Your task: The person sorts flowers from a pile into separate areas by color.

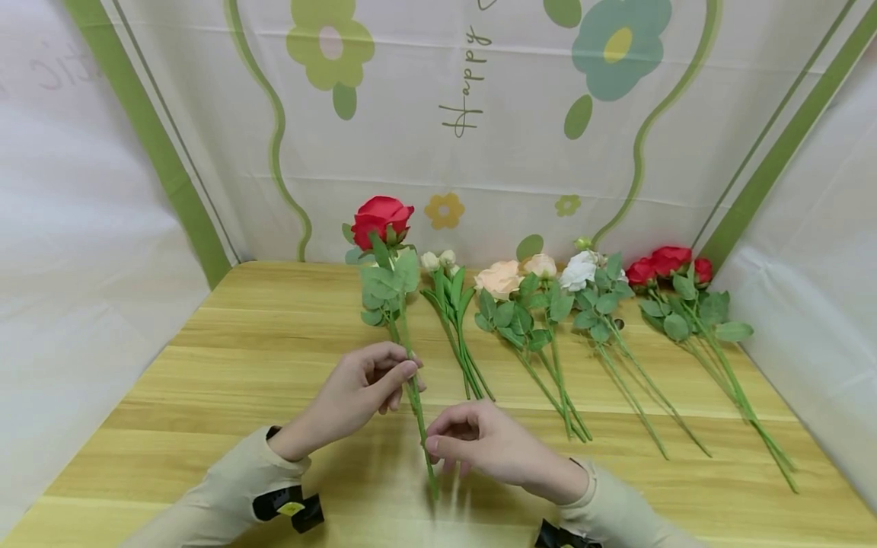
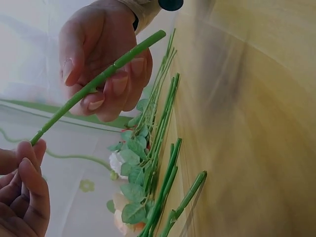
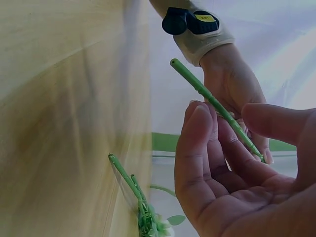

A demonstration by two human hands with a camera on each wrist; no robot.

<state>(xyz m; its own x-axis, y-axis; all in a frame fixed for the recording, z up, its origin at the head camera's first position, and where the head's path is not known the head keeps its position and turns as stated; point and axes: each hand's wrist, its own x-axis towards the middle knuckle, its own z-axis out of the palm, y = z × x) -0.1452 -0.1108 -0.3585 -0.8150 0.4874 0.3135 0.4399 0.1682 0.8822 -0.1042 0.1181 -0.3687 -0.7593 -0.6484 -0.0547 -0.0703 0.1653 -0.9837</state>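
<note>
An artificial red rose (image 1: 381, 221) stands tilted above the table, its bloom at the far end. My left hand (image 1: 370, 384) pinches its green stem about midway, thumb against fingers; the left wrist view shows these fingertips (image 2: 33, 153) on the stem (image 2: 98, 79). Lower down, my right hand (image 1: 493, 445) is at the stem's bottom part with loosely bent fingers. In the right wrist view the stem (image 3: 222, 108) passes across the fingers of the right hand (image 3: 222, 182), and the thumb stands apart from it. The cut end sticks out free below.
Bunches lie in a row on the wooden table (image 1: 205, 380): white buds (image 1: 447, 260), peach roses (image 1: 499, 278), white roses (image 1: 581, 270) and red roses (image 1: 668, 261), stems toward me. A printed cloth (image 1: 411, 144) hangs behind the table.
</note>
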